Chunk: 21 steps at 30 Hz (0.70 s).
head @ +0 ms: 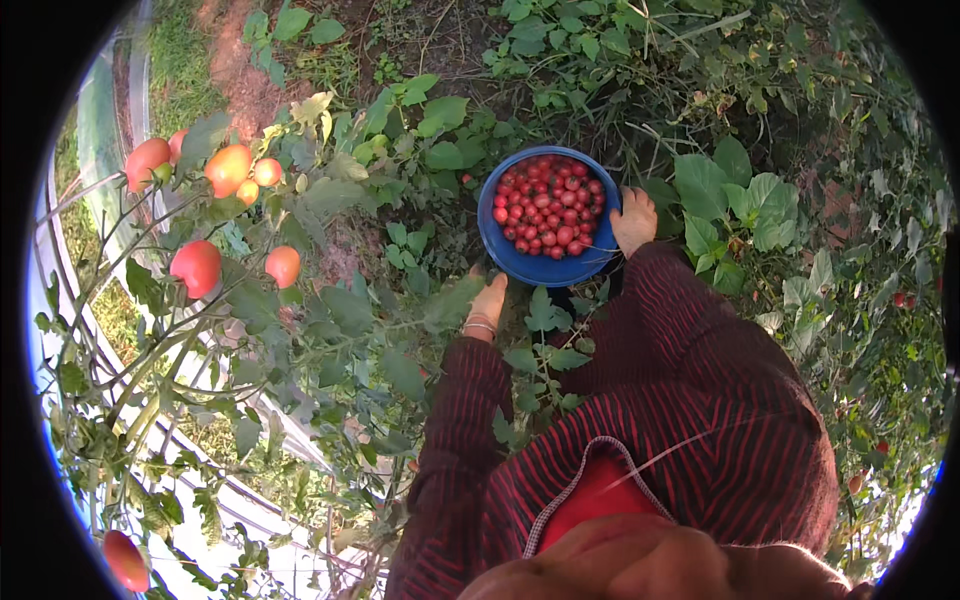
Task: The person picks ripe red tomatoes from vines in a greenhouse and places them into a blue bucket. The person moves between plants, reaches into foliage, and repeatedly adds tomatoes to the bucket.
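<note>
A round blue plastic basin (491,244) rests low among the plants in front of me, holding a heap of small red tomatoes (551,202). My right hand (636,221) grips the basin's right rim, thumb on the edge. Just off the lower left of the basin is my left hand (489,300), with a band at the wrist. A tomato leaf (454,300) partly covers its fingers, so I cannot tell whether they hold anything. A leafy stem (546,349) rises between my forearms, below the basin.
At the left, large orange-red tomatoes (196,268) hang on a tomato plant (142,360) whose branches reach toward my left arm. Broad-leaved weeds (739,199) grow right of the basin. Pale plastic sheeting (112,157) runs along the left edge. Bare reddish soil (236,71) lies beyond.
</note>
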### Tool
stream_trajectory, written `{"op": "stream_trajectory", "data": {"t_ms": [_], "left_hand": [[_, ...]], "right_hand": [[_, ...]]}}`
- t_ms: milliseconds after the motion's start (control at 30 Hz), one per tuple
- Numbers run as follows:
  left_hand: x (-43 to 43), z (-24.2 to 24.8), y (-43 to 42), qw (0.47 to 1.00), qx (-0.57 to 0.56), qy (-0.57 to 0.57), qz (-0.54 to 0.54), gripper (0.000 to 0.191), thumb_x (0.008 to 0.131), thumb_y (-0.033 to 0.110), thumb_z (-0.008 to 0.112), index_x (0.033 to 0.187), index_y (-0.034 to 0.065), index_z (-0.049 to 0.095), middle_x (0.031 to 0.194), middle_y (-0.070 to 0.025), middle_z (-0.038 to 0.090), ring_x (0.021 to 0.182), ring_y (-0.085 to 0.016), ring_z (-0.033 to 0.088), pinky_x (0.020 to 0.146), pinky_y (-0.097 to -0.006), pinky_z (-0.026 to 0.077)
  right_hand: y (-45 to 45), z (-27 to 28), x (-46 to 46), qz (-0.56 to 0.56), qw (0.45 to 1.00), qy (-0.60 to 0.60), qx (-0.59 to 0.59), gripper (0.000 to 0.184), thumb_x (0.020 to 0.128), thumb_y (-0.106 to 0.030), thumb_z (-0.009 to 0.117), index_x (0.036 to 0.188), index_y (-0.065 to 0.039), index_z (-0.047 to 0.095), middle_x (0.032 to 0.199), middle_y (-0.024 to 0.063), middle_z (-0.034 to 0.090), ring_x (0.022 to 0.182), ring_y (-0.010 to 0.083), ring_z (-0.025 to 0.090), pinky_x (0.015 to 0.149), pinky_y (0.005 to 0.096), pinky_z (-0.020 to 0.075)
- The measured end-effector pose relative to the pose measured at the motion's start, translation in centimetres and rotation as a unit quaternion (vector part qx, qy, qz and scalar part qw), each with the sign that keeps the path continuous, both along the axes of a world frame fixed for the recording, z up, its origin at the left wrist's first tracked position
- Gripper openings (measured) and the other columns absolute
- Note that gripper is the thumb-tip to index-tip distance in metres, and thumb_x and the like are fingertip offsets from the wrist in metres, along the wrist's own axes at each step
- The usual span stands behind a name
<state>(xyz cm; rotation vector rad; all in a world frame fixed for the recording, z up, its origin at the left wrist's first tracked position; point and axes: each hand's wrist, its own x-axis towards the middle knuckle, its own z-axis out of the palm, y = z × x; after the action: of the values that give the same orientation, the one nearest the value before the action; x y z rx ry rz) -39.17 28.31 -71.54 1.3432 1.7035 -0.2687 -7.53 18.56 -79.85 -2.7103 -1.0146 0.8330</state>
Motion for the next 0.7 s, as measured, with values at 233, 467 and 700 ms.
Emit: {"op": "stream_trajectory", "data": {"t_ms": [233,467,700], "left_hand": [[0.7,-10.6,0.4,0.932,-0.144,-0.127,0.307,0.045,0.084,0.017,0.065,0.124,-0.0022,0.057,0.105,-0.0134,0.065,0.089,-0.026,0.062,0.079,-0.0384,0.05],[1.2,-11.5,-0.4,0.963,-0.086,-0.059,0.249,0.035,0.082,0.014,0.06,0.114,-0.0003,0.063,0.09,-0.0111,0.067,0.076,-0.027,0.064,0.073,-0.0397,0.051],[7.1,2.5,2.1,0.988,-0.032,-0.001,0.153,0.042,0.077,0.017,0.063,0.115,-0.0028,0.066,0.102,-0.0207,0.072,0.096,-0.032,0.07,0.088,-0.0395,0.052]], "right_hand": [[5.7,-1.2,3.2,0.111,0.988,0.084,-0.061,0.05,0.084,-0.028,0.064,0.13,-0.008,0.055,0.123,0.0175,0.061,0.114,0.0401,0.057,0.097,0.049,0.0471],[8.0,-1.8,5.6,0.089,0.971,0.185,-0.123,0.047,0.083,-0.032,0.064,0.118,-0.001,0.059,0.114,0.0257,0.067,0.111,0.0409,0.063,0.094,0.0489,0.0488],[4.3,7.1,10.0,-0.002,0.968,0.231,-0.101,0.051,0.079,-0.028,0.059,0.12,0.002,0.061,0.109,0.0301,0.066,0.107,0.0443,0.063,0.094,0.0469,0.0498]]}}
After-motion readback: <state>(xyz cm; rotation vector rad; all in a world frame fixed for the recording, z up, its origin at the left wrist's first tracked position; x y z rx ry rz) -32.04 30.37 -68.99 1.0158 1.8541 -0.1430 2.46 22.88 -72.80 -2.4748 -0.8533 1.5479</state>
